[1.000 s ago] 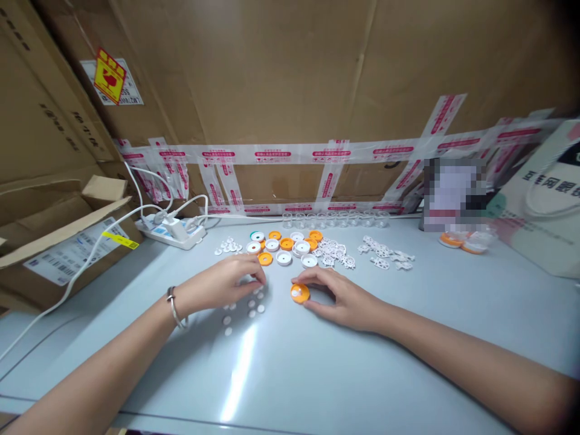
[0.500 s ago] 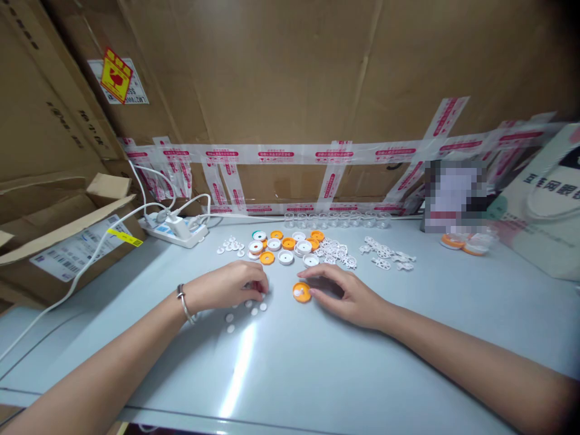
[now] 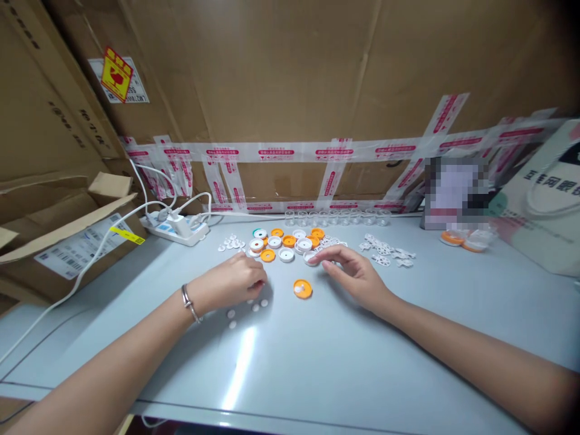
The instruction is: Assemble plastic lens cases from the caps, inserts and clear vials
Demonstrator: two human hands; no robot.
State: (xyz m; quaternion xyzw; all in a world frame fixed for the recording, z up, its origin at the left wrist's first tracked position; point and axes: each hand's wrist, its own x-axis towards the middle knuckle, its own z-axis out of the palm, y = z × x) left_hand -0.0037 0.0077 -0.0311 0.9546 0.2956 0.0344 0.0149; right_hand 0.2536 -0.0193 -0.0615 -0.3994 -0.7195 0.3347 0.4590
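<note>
My left hand [image 3: 238, 279] is closed, its fingers curled down just above several small white discs [image 3: 255, 307] on the table; whatever its fingertips hold is hidden. My right hand [image 3: 356, 275] has its fingers stretched out and apart, with the index fingertip at the edge of a white round cap [image 3: 310, 258]. Whether it grips that cap I cannot tell. Between the hands lies an orange round cap [image 3: 307, 290], hollow side up, with a small white piece [image 3: 299, 289] inside. Several more white and orange caps [image 3: 286, 255] are grouped beyond.
Small white pegged pieces [image 3: 232, 243] lie left of the caps, white openwork pieces [image 3: 380, 248] to the right. Clear cups [image 3: 338, 218] line the back. A power strip [image 3: 190, 234] and open cardboard box [image 3: 86, 241] stand left; orange-and-white assemblies [image 3: 473, 240] sit right.
My right hand has left the orange cap and moved away to the white cap at the edge of the group. My left hand stays over the white discs, turned slightly more palm-down.
</note>
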